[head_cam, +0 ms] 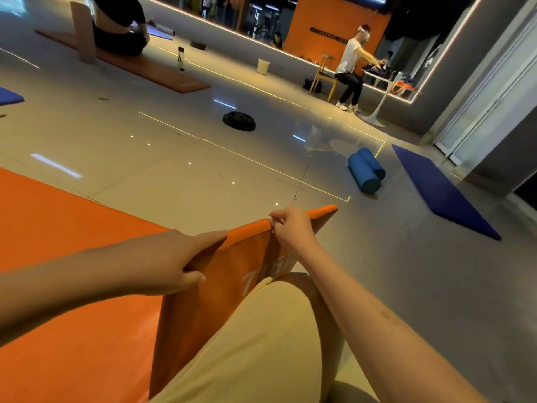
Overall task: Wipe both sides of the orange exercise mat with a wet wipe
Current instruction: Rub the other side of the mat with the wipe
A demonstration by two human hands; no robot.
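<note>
The mat (72,228) lies flat on the floor (174,175) to my left. Its near end is lifted upright against my knee (261,330), white lettering facing me. My left hand (186,257) has a grip on the raised end's left side, thumb on the near face, fingers behind, forearm reaching in from the left. My right hand (290,226) pinches the top edge, wrist bent, arm stretched forward. Something white shows at its fingertips, too small to identify. Beyond lie a plate (239,121) and rollers (364,171).
</note>
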